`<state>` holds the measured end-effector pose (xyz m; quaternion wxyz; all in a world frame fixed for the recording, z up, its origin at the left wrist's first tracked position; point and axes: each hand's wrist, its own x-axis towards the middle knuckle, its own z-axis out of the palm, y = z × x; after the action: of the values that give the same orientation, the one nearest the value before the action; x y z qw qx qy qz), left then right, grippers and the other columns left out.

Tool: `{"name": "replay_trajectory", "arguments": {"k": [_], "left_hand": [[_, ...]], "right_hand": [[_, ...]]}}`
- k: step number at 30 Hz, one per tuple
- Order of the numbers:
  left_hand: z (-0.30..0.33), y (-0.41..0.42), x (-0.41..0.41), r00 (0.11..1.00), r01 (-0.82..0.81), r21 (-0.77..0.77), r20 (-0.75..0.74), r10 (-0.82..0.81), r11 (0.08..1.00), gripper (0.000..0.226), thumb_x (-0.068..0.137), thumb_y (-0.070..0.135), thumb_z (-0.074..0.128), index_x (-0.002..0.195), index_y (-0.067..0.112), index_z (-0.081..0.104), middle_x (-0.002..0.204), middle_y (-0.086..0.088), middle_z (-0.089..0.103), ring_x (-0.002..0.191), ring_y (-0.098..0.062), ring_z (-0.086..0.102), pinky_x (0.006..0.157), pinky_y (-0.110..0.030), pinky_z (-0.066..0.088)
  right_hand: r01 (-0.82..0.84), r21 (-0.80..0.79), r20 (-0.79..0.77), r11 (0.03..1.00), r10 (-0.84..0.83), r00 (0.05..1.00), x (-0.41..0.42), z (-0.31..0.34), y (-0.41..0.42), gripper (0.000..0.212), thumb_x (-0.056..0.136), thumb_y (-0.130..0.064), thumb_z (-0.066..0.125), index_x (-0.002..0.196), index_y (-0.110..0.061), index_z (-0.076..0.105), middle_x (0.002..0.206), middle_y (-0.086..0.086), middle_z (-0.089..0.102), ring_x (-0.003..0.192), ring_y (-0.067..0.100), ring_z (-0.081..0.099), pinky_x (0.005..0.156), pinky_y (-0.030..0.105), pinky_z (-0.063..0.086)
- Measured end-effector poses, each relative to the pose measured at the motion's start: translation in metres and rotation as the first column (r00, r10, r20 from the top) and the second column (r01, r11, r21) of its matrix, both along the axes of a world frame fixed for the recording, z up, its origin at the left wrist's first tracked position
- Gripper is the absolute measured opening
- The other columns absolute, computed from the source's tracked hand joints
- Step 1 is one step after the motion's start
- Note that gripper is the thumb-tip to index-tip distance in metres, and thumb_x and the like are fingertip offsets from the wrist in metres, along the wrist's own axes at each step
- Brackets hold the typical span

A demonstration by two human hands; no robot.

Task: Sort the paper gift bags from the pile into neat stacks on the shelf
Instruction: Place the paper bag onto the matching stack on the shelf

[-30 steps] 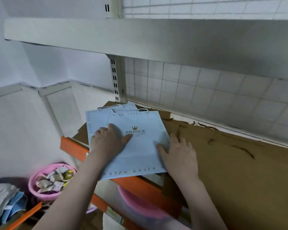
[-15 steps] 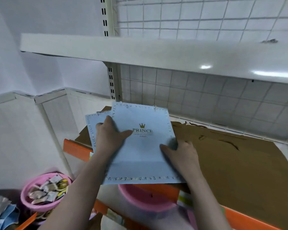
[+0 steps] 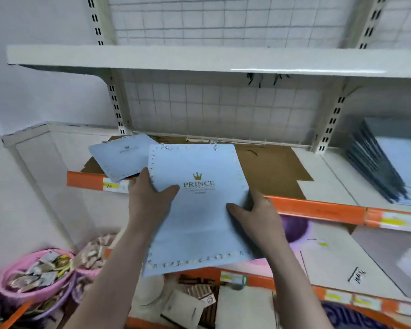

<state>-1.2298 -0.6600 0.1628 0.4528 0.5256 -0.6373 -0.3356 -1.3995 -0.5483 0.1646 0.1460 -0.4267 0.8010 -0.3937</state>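
A flat light-blue gift bag (image 3: 197, 210) with a gold crown and "PRINCE" print is held in front of the shelf, off its edge. My left hand (image 3: 150, 198) grips its left edge, thumb on top. My right hand (image 3: 254, 214) grips its right edge, thumb on the face. A second light-blue bag (image 3: 121, 157) lies askew on the brown cardboard (image 3: 271, 167) that covers the shelf's left part. A neat slanted stack of blue-grey bags (image 3: 387, 167) stands on the shelf at the far right.
The shelf has an orange front rail (image 3: 318, 210) with price labels. A white upper shelf (image 3: 199, 60) hangs overhead. Pink baskets (image 3: 33, 281) of small packets sit low at the left. Boxes and flat sheets lie on the lower level.
The top bag has been lifted off the bag beneath it and drawn back toward me and to the right. The lower bag stays on the cardboard. The view has swung right, showing the right-hand stack.
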Motion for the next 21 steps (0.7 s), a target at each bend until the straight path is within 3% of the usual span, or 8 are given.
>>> {"name": "replay_trajectory", "arguments": {"k": [3, 6, 10, 17, 21], "left_hand": [[0.003, 0.04, -0.025, 0.989, 0.073, -0.009, 0.128, -0.072, 0.997, 0.056, 0.058, 0.045, 0.067, 0.111, 0.032, 0.054, 0.108, 0.005, 0.06, 0.105, -0.021, 0.052, 0.088, -0.043, 0.049], [0.01, 0.077, -0.055, 0.971, 0.099, -0.001, 0.218, -0.096, 0.995, 0.058, 0.071, 0.035, 0.075, 0.122, 0.019, 0.052, 0.113, -0.007, 0.048, 0.096, -0.024, 0.047, 0.082, -0.032, 0.04], [0.014, 0.12, -0.103, 0.923, 0.219, -0.029, 0.329, -0.198, 0.975, 0.064, 0.07, 0.042, 0.076, 0.121, 0.012, 0.051, 0.113, -0.014, 0.047, 0.111, -0.03, 0.045, 0.088, -0.037, 0.04], [0.026, 0.215, -0.227, 0.89, 0.337, -0.122, 0.367, -0.273, 0.934, 0.069, 0.07, 0.044, 0.076, 0.124, 0.01, 0.048, 0.103, -0.009, 0.041, 0.113, -0.03, 0.044, 0.09, -0.034, 0.038], [0.029, 0.281, -0.313, 0.868, 0.398, -0.12, 0.371, -0.331, 0.909, 0.074, 0.073, 0.045, 0.074, 0.128, 0.006, 0.044, 0.116, -0.013, 0.044, 0.119, -0.029, 0.041, 0.09, -0.033, 0.037]], "right_hand": [[0.074, 0.028, -0.021, 0.997, -0.074, 0.997, -0.009, -0.001, 0.049, 0.039, 0.085, -0.038, 0.059, 0.11, -0.011, 0.047, 0.109, 0.011, 0.05, 0.104, 0.034, 0.051, 0.078, 0.035, 0.038], [0.15, 0.034, -0.063, 0.988, -0.147, 0.987, -0.023, 0.0, 0.094, 0.043, 0.088, -0.039, 0.056, 0.117, -0.011, 0.043, 0.116, 0.01, 0.046, 0.108, 0.033, 0.05, 0.076, 0.035, 0.036], [0.255, 0.014, -0.163, 0.967, -0.249, 0.955, -0.057, 0.004, 0.15, 0.048, 0.089, -0.042, 0.052, 0.124, -0.01, 0.041, 0.125, 0.011, 0.043, 0.111, 0.034, 0.05, 0.084, 0.036, 0.039], [0.362, -0.059, -0.282, 0.93, -0.363, 0.888, -0.163, 0.01, 0.257, 0.052, 0.091, -0.043, 0.05, 0.128, -0.008, 0.04, 0.122, 0.009, 0.045, 0.113, 0.031, 0.048, 0.085, 0.035, 0.038], [0.412, -0.058, -0.324, 0.909, -0.408, 0.854, -0.241, 0.015, 0.327, 0.051, 0.089, -0.044, 0.053, 0.124, -0.008, 0.044, 0.124, 0.01, 0.046, 0.112, 0.03, 0.048, 0.085, 0.035, 0.038]]}}
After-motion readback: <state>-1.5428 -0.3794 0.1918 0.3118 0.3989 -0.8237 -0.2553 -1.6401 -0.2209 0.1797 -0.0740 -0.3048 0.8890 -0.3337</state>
